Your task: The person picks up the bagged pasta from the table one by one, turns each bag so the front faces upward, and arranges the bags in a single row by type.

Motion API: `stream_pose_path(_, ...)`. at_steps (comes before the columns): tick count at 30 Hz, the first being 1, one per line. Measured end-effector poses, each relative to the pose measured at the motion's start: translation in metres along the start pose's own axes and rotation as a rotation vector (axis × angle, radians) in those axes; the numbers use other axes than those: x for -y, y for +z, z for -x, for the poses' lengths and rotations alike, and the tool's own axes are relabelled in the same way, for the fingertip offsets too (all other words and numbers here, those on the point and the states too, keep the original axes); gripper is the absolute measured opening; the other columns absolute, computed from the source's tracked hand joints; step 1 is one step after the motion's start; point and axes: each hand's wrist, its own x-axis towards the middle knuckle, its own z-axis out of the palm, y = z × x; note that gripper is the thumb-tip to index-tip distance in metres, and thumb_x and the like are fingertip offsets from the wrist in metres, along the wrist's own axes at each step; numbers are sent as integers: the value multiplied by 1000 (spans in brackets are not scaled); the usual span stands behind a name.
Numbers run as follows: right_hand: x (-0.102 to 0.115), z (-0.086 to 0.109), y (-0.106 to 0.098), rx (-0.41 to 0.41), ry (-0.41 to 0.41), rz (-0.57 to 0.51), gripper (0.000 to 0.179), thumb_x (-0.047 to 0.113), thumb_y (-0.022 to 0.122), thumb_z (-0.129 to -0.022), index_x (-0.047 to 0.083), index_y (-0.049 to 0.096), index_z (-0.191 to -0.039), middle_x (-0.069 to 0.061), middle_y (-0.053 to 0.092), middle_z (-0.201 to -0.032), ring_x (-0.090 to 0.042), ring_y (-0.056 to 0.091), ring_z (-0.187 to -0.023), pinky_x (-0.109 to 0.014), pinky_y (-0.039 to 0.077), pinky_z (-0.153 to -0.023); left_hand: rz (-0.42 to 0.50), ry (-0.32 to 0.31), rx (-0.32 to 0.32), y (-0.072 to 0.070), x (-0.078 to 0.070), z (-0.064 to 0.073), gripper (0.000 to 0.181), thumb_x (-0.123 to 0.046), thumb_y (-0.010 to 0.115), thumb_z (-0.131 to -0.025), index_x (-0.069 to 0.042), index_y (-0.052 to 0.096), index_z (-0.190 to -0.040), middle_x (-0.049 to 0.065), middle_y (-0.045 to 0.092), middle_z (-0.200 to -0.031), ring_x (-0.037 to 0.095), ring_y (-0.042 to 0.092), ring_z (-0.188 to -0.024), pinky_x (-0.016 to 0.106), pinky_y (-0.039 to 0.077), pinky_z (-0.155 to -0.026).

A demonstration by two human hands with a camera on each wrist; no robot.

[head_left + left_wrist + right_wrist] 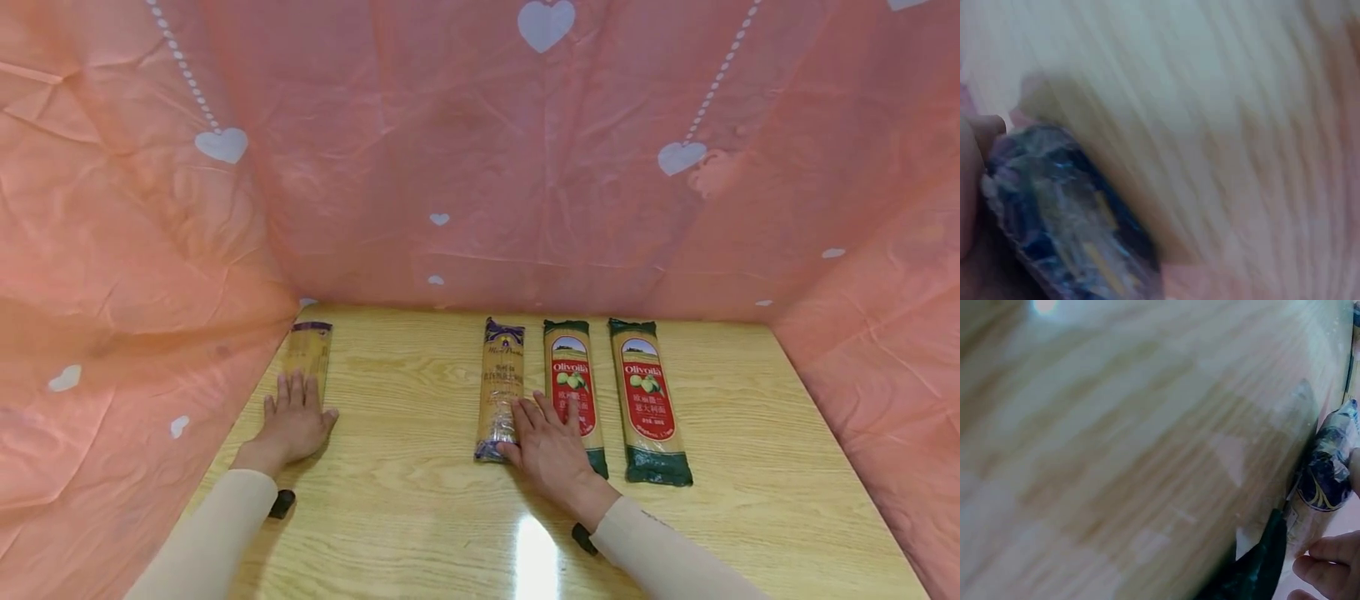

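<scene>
At the far left of the table, my left hand [291,421] lies over the lower part of a gold spaghetti packet [309,346] with purple ends. Its fingers are spread and fairly straight. The crinkled packet end [1079,219] shows in the left wrist view. My right hand [553,454] reaches over a second gold spaghetti packet [501,371], touching its lower right side, and covers part of a green-ended Olivoila spaghetti packet [567,346]. In the right wrist view, fingertips [1329,562] are beside the purple-ended packet [1325,469]. Both hands have nothing gripped.
Another Olivoila packet [648,400] lies to the right, roughly parallel to its neighbour. The wood-grain table [405,517] is bounded by pink sheeting [465,167] with white hearts at the back and sides. Dark wrist-camera pieces [282,504] show below the wrists.
</scene>
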Motion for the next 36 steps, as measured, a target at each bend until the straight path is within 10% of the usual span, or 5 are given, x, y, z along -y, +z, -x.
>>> stream_pose_path(18, 0, -1, 0, 11, 1, 2, 74, 61, 51, -106, 10, 47, -160, -12, 51, -161, -36, 36, -156, -76, 17, -122, 37, -84, 108, 10, -70, 9, 79, -31, 38, -115, 20, -3, -159, 45, -18, -162, 63, -21, -151, 76, -3, -122)
stream_pose_path(36, 1, 0, -3, 2, 1, -11, 72, 59, 53, -106, 9, 49, -158, -12, 53, -159, -37, 38, -155, -77, 18, -121, -67, 53, 125, 47, -167, 49, 79, -40, 46, -113, 15, 18, -161, 42, 2, -167, 60, -3, -157, 69, 10, -126)
